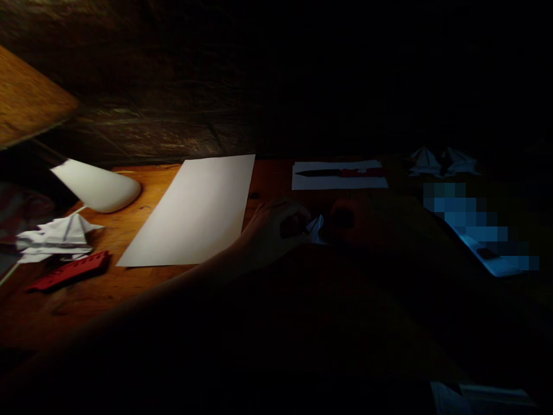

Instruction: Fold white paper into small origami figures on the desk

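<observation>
The scene is very dark, lit only from the left. My left hand [274, 230] reaches across the wooden table [142, 282] with its fingers curled round a small folded piece of white paper [317, 227]. My right hand [345, 222] is a dim reddish shape just right of that paper, fingers bent toward it and touching it. A large blank white sheet [194, 210] lies just left of my left hand.
A white lamp head [97, 184] shines at the left. Folded white paper [56, 236] and a red ruler-like strip [71, 271] lie near it. Further back a knife with a red handle [341, 172] rests on a white sheet [339, 181]. Folded paper shapes [440, 161] sit at the far right.
</observation>
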The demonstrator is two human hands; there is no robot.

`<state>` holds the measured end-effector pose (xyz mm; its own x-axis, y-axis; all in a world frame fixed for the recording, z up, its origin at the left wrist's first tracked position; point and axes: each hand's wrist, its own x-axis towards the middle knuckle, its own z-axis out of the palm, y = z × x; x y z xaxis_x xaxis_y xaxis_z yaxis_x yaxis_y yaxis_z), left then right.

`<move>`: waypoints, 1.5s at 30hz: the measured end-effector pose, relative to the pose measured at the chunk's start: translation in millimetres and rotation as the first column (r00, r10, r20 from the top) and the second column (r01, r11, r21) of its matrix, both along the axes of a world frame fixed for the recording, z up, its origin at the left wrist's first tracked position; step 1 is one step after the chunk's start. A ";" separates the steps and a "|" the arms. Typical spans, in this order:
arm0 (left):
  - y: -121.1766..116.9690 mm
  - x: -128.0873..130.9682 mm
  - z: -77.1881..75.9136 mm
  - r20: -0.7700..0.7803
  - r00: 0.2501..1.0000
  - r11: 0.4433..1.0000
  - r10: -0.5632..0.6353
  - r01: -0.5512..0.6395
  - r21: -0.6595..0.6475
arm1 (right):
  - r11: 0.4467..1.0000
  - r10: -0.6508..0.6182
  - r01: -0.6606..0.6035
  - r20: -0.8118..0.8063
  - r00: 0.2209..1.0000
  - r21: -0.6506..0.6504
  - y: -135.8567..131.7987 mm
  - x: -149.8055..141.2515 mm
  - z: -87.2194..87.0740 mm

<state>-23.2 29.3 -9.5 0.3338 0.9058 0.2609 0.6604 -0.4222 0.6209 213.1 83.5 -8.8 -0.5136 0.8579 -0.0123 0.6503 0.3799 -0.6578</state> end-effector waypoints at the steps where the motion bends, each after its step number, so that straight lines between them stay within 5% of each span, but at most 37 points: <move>1: -0.3 -0.4 0.7 -0.032 0.999 0.999 0.012 -0.011 0.042 | 1.000 -0.004 0.004 -0.002 1.000 0.014 0.3 0.1 -1.3; 4: -2.8 -0.2 3.7 -0.136 0.991 0.983 -0.014 0.039 0.180 | 1.000 0.011 -0.010 -0.036 0.999 0.029 2.2 0.9 -5.1; 8: -7.7 1.0 7.1 -0.391 0.909 0.884 -0.145 0.296 0.362 | 0.999 0.019 -0.018 -0.039 0.999 0.027 3.6 0.9 -6.0; 13: -10.2 0.4 8.4 -0.421 0.862 0.804 -0.282 0.452 0.387 | 1.000 -0.015 0.016 -0.046 0.999 0.021 2.0 -0.2 -5.2; 26: -24.7 -4.4 -1.7 -0.289 0.916 0.899 -0.279 0.355 0.257 | 0.999 0.008 -0.011 -0.069 0.998 -0.046 -0.2 4.4 3.9; 36: -31.4 -6.0 3.2 -0.388 0.891 0.886 -0.236 0.361 0.291 | 0.997 0.070 -0.073 -0.117 0.991 -0.017 -0.2 12.8 2.1; 45: -30.8 -0.7 7.7 -0.328 0.903 0.882 -0.278 0.376 0.285 | 0.914 0.292 -0.289 0.032 0.956 0.285 -12.1 11.5 10.6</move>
